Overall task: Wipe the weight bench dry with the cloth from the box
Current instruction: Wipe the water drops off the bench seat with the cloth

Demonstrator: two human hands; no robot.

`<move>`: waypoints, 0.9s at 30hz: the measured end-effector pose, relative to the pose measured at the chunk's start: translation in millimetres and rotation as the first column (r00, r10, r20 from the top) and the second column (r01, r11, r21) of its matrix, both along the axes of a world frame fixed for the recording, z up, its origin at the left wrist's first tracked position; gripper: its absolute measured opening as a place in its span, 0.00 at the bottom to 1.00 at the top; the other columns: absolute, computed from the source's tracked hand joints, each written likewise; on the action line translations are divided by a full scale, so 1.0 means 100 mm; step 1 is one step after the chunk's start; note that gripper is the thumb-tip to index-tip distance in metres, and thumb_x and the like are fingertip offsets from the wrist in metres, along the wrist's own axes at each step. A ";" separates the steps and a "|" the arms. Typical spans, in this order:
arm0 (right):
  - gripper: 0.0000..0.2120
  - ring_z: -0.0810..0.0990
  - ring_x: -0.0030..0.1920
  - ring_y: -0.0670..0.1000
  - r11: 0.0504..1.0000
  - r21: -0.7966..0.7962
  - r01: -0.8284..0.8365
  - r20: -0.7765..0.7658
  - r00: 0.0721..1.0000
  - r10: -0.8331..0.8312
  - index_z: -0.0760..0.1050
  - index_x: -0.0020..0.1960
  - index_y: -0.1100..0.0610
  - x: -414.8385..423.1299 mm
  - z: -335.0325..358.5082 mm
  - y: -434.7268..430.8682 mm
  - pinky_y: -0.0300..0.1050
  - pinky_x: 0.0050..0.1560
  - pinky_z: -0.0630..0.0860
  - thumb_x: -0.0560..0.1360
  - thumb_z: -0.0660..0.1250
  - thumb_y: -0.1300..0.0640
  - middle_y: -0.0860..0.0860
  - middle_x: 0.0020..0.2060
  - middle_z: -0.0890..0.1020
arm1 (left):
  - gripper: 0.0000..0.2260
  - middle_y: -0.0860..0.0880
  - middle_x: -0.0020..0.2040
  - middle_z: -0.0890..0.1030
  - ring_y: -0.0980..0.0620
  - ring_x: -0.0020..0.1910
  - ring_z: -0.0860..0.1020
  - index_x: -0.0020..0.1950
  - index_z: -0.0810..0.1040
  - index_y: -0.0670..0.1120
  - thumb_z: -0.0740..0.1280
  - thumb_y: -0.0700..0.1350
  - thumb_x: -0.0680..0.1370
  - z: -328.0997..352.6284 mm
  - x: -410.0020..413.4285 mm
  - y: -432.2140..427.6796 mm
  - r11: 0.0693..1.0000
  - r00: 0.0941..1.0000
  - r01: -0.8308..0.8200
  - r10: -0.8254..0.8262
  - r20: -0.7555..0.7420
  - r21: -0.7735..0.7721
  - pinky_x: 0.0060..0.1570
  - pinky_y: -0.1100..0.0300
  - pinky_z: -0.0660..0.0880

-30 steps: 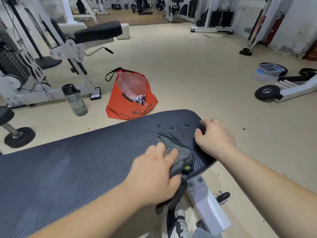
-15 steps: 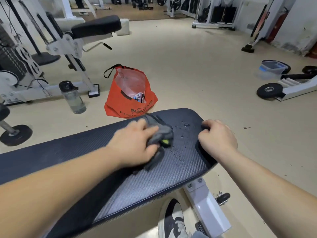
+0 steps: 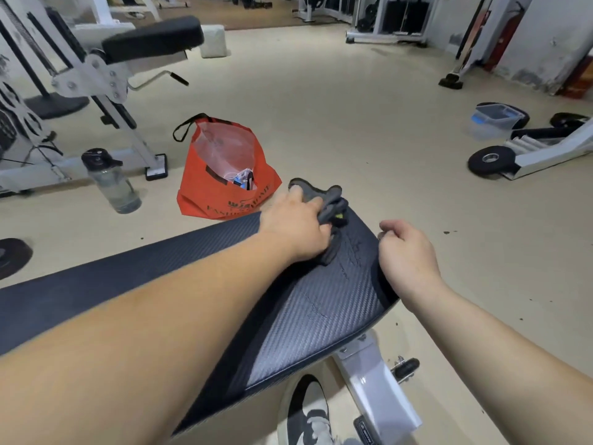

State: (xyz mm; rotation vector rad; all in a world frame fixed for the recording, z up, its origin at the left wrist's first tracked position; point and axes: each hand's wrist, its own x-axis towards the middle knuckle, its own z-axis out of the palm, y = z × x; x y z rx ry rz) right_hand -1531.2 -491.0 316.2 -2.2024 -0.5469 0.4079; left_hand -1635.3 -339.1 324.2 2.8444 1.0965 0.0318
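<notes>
Nearest, at six o'clock, a black-and-white sneaker [image 3: 309,415] stands on the floor beside the white steel bench frame [image 3: 378,390]. Above it runs the weight bench [image 3: 321,316], a long pad with a rounded end, covered in dark vinyl with a woven, carbon-fibre-like grain. Faint thin streaks mark the pad near its end; no beaded drops are visible, so the wiping looks well along. The stretch toward nine o'clock appears matte and dry, though that is a judgement, and part of it is hidden under the forearm.

The right hand [image 3: 407,252] is curled around the bench's end edge at three o'clock, bracing it. The left hand [image 3: 298,223] is closed around the cloth [image 3: 330,203], a soft grey bunched rag with a small yellow-green tag, pressed on the pad's far edge at twelve o'clock, one corner flapping past the edge.

Farther off, at eleven o'clock, a crinkled orange tote bag [image 3: 221,187] slumps open on the beige floor, a translucent water bottle [image 3: 110,183] to its left. A clear plastic box [image 3: 494,120] sits well apart at two o'clock.
</notes>
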 end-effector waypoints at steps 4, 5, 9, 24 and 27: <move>0.15 0.78 0.59 0.58 0.988 0.125 0.088 -0.043 0.996 -0.084 0.78 0.56 0.56 0.07 0.02 0.03 0.49 0.57 0.71 0.82 0.54 0.53 0.56 0.58 0.83 | 0.26 0.45 0.65 0.70 0.41 0.65 0.69 0.74 0.69 0.57 0.59 0.61 0.77 -0.05 0.23 -0.46 0.971 0.970 0.237 -0.236 0.064 -0.007 0.61 0.44 0.71; 0.16 0.76 0.58 0.58 0.984 0.132 0.117 -0.029 0.993 -0.115 0.77 0.56 0.56 0.09 0.04 0.04 0.49 0.57 0.70 0.82 0.53 0.51 0.57 0.59 0.81 | 0.25 0.47 0.62 0.71 0.42 0.62 0.70 0.74 0.70 0.60 0.60 0.61 0.76 -0.06 0.18 -0.48 0.926 0.921 0.377 -0.373 0.115 -0.013 0.59 0.46 0.72; 0.18 0.74 0.65 0.61 0.991 0.088 0.098 0.101 0.989 -0.107 0.77 0.57 0.57 0.12 0.10 0.04 0.54 0.64 0.68 0.83 0.51 0.49 0.60 0.63 0.77 | 0.25 0.48 0.60 0.74 0.43 0.61 0.74 0.72 0.71 0.62 0.59 0.61 0.75 -0.11 -0.01 -0.08 0.879 0.868 0.475 -0.476 0.141 0.040 0.59 0.51 0.74; 0.20 0.75 0.37 0.58 0.997 -0.008 -0.072 0.137 0.988 0.072 0.70 0.35 0.56 -0.03 0.17 -0.04 0.51 0.41 0.72 0.81 0.57 0.46 0.50 0.30 0.75 | 0.25 0.47 0.61 0.73 0.42 0.60 0.72 0.72 0.71 0.59 0.59 0.59 0.75 -0.11 -0.55 -0.16 0.976 0.971 0.210 -0.215 0.102 0.059 0.57 0.50 0.74; 0.20 0.72 0.34 0.55 0.996 0.002 -0.090 0.148 0.985 0.088 0.67 0.33 0.55 -0.03 0.16 -0.04 0.50 0.38 0.68 0.82 0.57 0.48 0.50 0.28 0.72 | 0.21 0.43 0.62 0.72 0.39 0.61 0.70 0.67 0.73 0.53 0.60 0.59 0.76 -0.07 -0.49 -0.41 0.975 0.977 -0.210 0.205 0.065 0.079 0.55 0.47 0.73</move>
